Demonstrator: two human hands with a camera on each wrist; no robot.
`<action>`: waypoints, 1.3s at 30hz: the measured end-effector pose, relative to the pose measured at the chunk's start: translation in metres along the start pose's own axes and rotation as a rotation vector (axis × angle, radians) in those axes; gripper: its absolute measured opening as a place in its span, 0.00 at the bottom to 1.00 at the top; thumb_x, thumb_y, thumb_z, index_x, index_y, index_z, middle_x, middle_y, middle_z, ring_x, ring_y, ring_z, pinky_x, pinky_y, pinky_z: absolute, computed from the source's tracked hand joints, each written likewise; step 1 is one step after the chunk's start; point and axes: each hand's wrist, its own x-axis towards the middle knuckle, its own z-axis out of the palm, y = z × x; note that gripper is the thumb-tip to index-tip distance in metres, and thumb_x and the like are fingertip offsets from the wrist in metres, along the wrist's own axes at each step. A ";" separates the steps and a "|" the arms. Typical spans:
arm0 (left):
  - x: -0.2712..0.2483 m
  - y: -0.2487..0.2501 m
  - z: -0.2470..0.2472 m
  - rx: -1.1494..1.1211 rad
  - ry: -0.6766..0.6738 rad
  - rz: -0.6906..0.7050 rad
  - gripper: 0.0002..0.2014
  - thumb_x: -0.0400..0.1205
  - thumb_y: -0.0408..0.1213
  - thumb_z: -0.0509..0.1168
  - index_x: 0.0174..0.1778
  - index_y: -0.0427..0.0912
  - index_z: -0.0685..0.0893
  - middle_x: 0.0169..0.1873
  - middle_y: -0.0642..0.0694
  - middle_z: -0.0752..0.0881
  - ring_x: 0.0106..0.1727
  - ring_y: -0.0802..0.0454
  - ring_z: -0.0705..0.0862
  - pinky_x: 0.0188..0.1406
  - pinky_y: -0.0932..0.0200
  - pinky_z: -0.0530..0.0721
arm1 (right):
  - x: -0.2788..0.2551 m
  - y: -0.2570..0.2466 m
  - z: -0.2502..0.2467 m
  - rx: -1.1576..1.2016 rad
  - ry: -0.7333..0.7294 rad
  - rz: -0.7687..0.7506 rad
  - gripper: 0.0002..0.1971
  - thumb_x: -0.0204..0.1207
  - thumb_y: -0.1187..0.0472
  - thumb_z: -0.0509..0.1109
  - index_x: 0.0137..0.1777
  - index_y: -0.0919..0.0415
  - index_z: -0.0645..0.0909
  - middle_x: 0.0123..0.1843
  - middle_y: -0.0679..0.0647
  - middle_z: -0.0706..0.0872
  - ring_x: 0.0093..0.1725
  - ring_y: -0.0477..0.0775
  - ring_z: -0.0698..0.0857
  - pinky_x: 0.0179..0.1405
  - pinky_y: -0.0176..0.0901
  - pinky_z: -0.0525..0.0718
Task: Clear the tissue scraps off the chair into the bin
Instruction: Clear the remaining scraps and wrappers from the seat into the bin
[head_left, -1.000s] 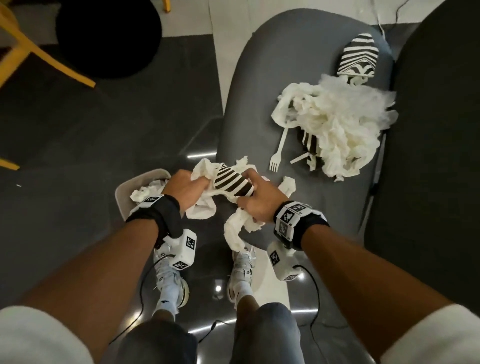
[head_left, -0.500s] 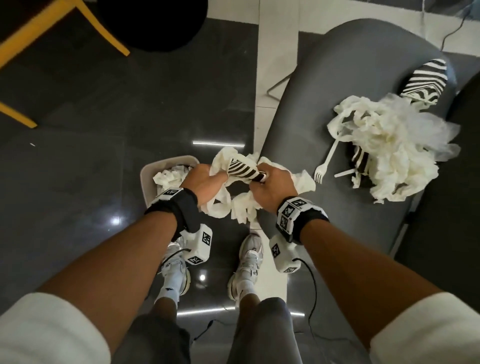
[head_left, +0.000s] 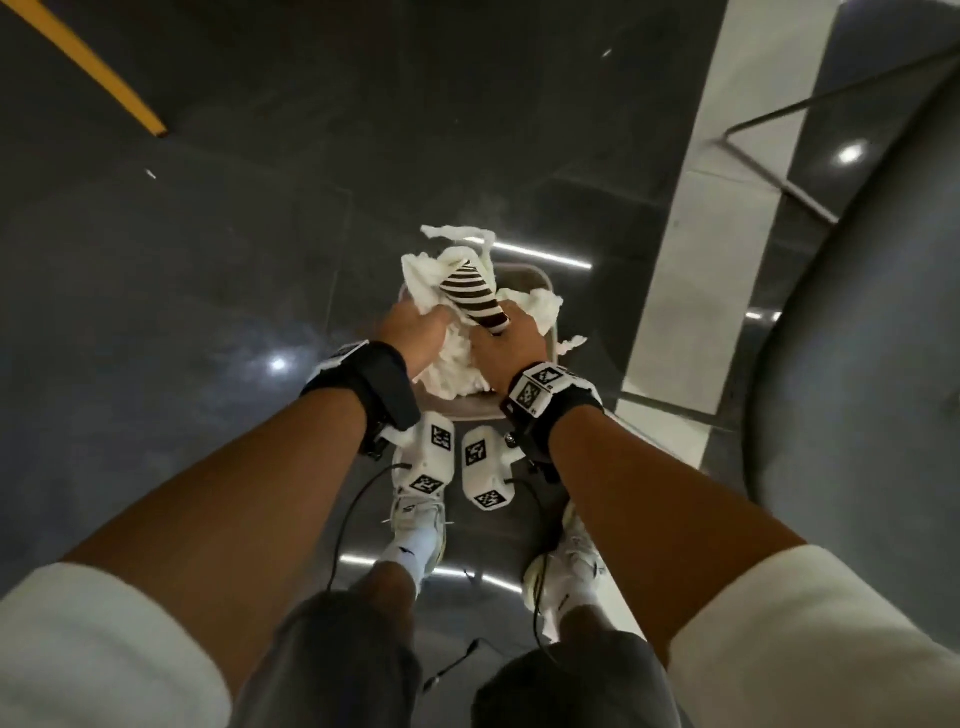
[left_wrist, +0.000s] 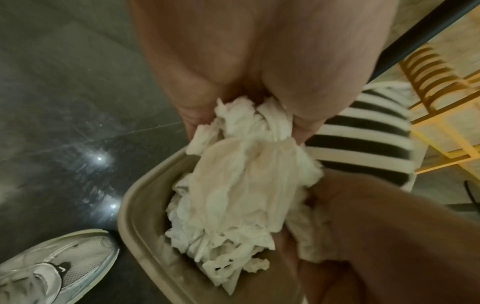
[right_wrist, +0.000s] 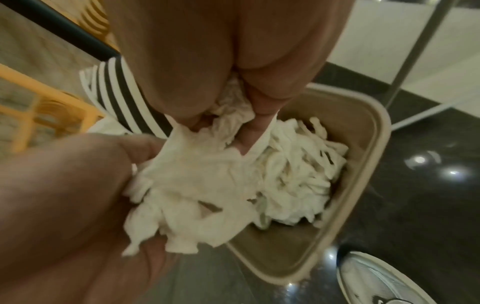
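Note:
Both hands hold one wad of white tissue scraps right above the beige bin on the floor. My left hand grips the wad's left side, fingers curled into the paper. My right hand grips its right side. A black-and-white striped paper piece sticks up out of the wad between the hands. More tissue lies inside the bin. The grey chair seat is at the right edge; whatever lies on it is out of view.
The bin stands on a dark glossy floor just ahead of my white shoes. A metal chair frame crosses the upper right beside a pale floor strip. A yellow furniture leg slants in at top left.
Both hands have carried the tissue wad and striped piece leftward off the chair edge to above the bin. My head has turned left, so the chair's pile has left the view.

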 end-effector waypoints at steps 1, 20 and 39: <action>0.010 -0.008 0.007 -0.021 -0.030 -0.006 0.21 0.81 0.42 0.65 0.70 0.43 0.80 0.57 0.49 0.86 0.57 0.47 0.84 0.50 0.59 0.78 | 0.013 0.016 0.012 -0.050 -0.032 0.056 0.14 0.80 0.56 0.65 0.62 0.57 0.82 0.53 0.55 0.90 0.53 0.59 0.88 0.54 0.53 0.86; 0.050 -0.019 0.027 0.011 0.000 -0.076 0.36 0.71 0.46 0.66 0.79 0.45 0.71 0.71 0.45 0.81 0.71 0.41 0.81 0.72 0.43 0.78 | 0.030 0.001 -0.045 -0.293 0.149 -0.041 0.24 0.76 0.39 0.63 0.66 0.51 0.73 0.56 0.55 0.89 0.53 0.63 0.89 0.55 0.53 0.86; 0.114 -0.044 0.052 0.056 0.025 0.194 0.34 0.76 0.42 0.72 0.78 0.47 0.65 0.70 0.51 0.78 0.70 0.55 0.78 0.71 0.57 0.75 | 0.196 0.142 0.003 -0.689 -0.178 0.199 0.21 0.82 0.54 0.68 0.71 0.65 0.79 0.72 0.66 0.80 0.71 0.69 0.79 0.63 0.56 0.78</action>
